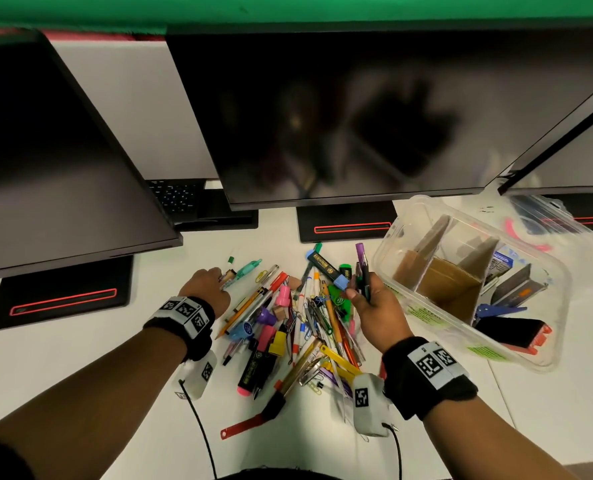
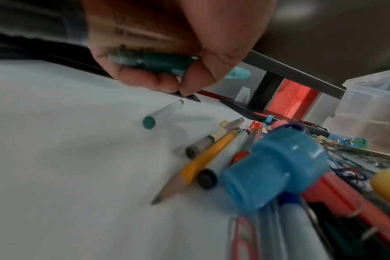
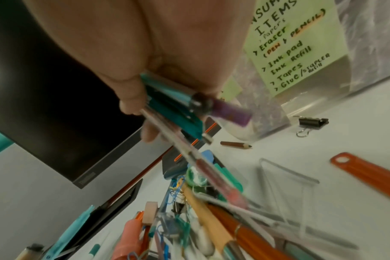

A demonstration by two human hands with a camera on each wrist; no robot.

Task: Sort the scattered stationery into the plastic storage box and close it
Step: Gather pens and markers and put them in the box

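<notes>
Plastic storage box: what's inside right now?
Plastic storage box holds cardboard dividers, a blue stapler, a black-and-red item and a small carton. Divider-hidden spots can't be seen.

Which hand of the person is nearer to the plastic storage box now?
Right. The right hand, gripping a bunch of pens, is just beside the near-left wall of the plastic storage box. The left hand is across the pile, at its far-left edge, gripping a teal pen.
</notes>
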